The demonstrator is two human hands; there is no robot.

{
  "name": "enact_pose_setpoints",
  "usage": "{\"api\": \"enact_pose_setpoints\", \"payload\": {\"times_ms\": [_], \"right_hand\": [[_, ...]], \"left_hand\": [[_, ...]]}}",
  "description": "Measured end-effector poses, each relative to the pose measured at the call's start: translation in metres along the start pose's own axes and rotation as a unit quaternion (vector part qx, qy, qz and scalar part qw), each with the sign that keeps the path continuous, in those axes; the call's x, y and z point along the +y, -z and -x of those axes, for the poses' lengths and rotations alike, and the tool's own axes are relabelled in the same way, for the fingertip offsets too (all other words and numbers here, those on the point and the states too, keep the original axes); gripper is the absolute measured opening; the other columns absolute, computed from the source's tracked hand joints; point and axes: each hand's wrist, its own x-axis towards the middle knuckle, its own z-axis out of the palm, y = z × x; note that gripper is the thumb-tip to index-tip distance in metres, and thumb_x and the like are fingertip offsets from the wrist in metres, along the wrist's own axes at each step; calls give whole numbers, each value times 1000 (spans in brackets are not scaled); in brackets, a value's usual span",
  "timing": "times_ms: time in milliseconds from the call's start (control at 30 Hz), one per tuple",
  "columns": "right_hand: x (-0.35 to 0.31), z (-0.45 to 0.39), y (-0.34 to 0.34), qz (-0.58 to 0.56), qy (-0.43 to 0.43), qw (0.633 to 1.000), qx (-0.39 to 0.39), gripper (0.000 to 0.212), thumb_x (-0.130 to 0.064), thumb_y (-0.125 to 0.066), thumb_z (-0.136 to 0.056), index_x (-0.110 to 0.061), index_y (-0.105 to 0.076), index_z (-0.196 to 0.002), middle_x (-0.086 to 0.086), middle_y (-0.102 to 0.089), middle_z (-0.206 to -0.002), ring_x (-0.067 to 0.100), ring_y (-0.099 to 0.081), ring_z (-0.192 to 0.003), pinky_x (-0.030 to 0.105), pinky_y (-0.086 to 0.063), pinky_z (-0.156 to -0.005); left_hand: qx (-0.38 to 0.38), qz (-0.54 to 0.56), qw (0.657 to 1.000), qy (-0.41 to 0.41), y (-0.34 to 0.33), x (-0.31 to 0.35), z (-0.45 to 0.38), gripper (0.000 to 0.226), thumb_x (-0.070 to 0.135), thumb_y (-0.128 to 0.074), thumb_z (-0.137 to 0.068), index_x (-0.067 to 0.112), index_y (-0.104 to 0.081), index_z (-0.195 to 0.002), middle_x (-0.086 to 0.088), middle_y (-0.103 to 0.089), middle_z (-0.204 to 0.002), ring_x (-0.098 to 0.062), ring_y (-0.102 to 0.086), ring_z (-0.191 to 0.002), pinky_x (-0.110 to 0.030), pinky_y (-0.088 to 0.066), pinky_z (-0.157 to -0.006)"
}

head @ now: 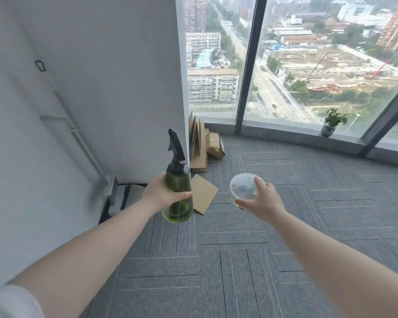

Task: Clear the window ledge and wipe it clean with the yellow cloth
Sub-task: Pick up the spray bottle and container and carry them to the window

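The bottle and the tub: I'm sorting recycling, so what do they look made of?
Bottle: likely green translucent plastic, glossy; light shows through its base. Its trigger head is matte black, probably plastic. Tub: clear plastic by the look, with a see-through lid and a paper-like label on its side.

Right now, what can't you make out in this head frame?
- Clear tub contents: blurred behind its lid, partly covered by the right hand.
- Yellow cloth: nowhere in view.
- Window ledge: cut off by the right edge.
- Pale rail on wall: motion-blurred, purpose unclear.
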Motion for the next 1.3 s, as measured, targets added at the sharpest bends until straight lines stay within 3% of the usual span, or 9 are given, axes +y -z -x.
{"api": "enact_pose_setpoints", "payload": {"times_ms": [200,300,500,700,800,933,1100,1300], "right_hand": [[51,-86,68,-22,-77,994,75,93,-55,-78,-67,-17,-35,-141,13,-42,-130,30,-48,-116,42,-47,-97],[78,-126,94,-30,-103,990,92,91,-52,-79,-69,-15,-36,-140,14,-42,-130,30,-48,-116,40,-45,-97],[148,-247,144,-59,-133,984,104,93,-51,-78,-70,-17,-33,-143,13,-40,-134,31,-46,-118,40,-44,-95],[192,-370,198,-61,-153,982,87,94,-53,-78,-67,-20,-34,-142,12,-41,-132,31,-48,-116,42,-46,-96],[204,-427,227,-63,-156,982,87,98,-55,-78,-66,-21,-32,-145,13,-41,-133,32,-48,-117,46,-45,-99],[221,-508,258,-53,-162,982,87,90,-55,-77,-67,-21,-37,-139,12,-41,-131,32,-49,-115,44,-47,-96],[237,-615,294,-46,-175,978,102,85,-54,-76,-68,-24,-37,-138,10,-40,-132,31,-47,-117,41,-46,-96],[260,-742,339,-44,-202,972,114,88,-55,-75,-69,-21,-36,-140,11,-41,-133,29,-49,-117,42,-46,-98]], "left_hand": [[-80,16,994,-70,-62,85,-139,63,41,-88,-58,18,-57,-107,4,-64,-105,-18,-60,-100,-35,-50,-91],[-88,12,993,-76,-96,119,-189,65,41,-89,-57,22,-56,-110,6,-62,-104,-19,-59,-101,-38,-50,-93],[-107,-26,990,-90,-181,200,-301,50,44,-86,-60,29,-58,-99,7,-65,-101,-19,-60,-98,-30,-48,-85],[-117,-49,988,-92,-243,274,-409,62,48,-86,-58,28,-52,-106,4,-63,-109,-22,-59,-105,-42,-51,-93],[-122,-69,985,-100,-265,306,-464,72,55,-84,-55,23,-55,-112,6,-64,-109,-19,-60,-102,-35,-51,-86],[-120,-78,985,-95,-296,343,-539,66,52,-83,-60,24,-54,-113,9,-61,-106,-15,-55,-96,-29,-43,-82],[-150,-101,978,-107,-336,384,-654,68,54,-83,-58,24,-51,-110,8,-61,-103,-17,-58,-96,-32,-49,-83],[-160,-104,977,-92,-379,439,-782,59,53,-84,-58,25,-50,-98,6,-62,-98,-20,-61,-92,-31,-51,-70]]}}
